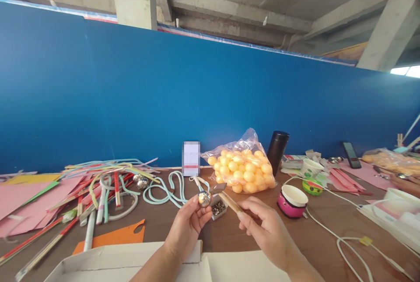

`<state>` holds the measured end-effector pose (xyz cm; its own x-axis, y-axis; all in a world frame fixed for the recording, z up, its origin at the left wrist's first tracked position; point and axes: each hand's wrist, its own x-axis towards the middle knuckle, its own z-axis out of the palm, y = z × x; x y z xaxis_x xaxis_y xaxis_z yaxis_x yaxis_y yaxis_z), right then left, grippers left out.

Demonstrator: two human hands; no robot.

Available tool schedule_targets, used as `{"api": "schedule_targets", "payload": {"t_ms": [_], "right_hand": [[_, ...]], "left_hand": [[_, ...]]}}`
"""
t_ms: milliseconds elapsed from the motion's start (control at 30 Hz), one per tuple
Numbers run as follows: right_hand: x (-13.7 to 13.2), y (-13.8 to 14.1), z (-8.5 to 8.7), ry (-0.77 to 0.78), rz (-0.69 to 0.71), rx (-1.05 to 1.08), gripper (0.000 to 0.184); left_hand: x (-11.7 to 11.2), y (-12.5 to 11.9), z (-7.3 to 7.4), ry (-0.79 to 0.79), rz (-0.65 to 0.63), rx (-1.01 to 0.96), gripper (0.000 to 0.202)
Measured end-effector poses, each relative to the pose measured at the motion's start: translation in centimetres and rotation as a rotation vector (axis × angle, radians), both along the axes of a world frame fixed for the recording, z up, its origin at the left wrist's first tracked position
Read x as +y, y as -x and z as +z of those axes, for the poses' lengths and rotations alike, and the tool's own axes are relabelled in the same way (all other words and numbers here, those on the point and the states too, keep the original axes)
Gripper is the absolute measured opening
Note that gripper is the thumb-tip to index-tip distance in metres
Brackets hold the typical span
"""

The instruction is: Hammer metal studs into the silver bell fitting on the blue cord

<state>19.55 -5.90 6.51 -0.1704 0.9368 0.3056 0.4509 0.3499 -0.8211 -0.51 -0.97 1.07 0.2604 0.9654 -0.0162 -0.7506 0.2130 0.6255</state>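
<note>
My left hand [187, 226] is closed, pinching a small shiny silver ball [204, 198] between its fingertips above the brown table. My right hand [264, 227] is closed round the wooden handle of a small brush [227, 199], whose dark tip touches or nearly touches the ball. Just behind the ball sits a small open box of tiny metal beads [218, 207]. A mint green cord [166, 190] lies in loops to the left of it.
A clear bag of orange balls [243, 169] and a black flask [277, 146] stand behind. Coloured sticks and straws [98, 190] and pink paper [19, 203] cover the left. A pink pot [291, 201], white cable [341, 238] and white cardboard box [108, 264] are near.
</note>
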Motion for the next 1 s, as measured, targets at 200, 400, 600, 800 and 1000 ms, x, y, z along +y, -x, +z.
{"api": "schedule_targets", "payload": {"t_ms": [200,400,600,800,1000], "right_hand": [[0.01,-0.05,-0.15,0.006,0.007,-0.038,0.022],[-0.03,0.30,-0.31,0.001,0.020,-0.073,0.019],[0.00,0.52,-0.27,0.002,0.008,-0.114,0.017],[0.10,0.47,-0.23,-0.015,0.016,-0.117,0.017],[0.21,0.53,-0.24,0.032,0.030,-0.069,0.017]], "left_hand": [[-0.13,-0.07,0.11,0.006,0.006,0.038,0.020],[-0.03,-0.18,-0.12,-0.004,0.009,0.041,0.019],[0.26,-0.21,-0.50,-0.018,0.041,0.067,0.019],[0.17,-0.38,-0.17,-0.003,0.065,0.084,0.018],[0.23,-0.40,-0.16,0.022,0.093,0.099,0.020]]}}
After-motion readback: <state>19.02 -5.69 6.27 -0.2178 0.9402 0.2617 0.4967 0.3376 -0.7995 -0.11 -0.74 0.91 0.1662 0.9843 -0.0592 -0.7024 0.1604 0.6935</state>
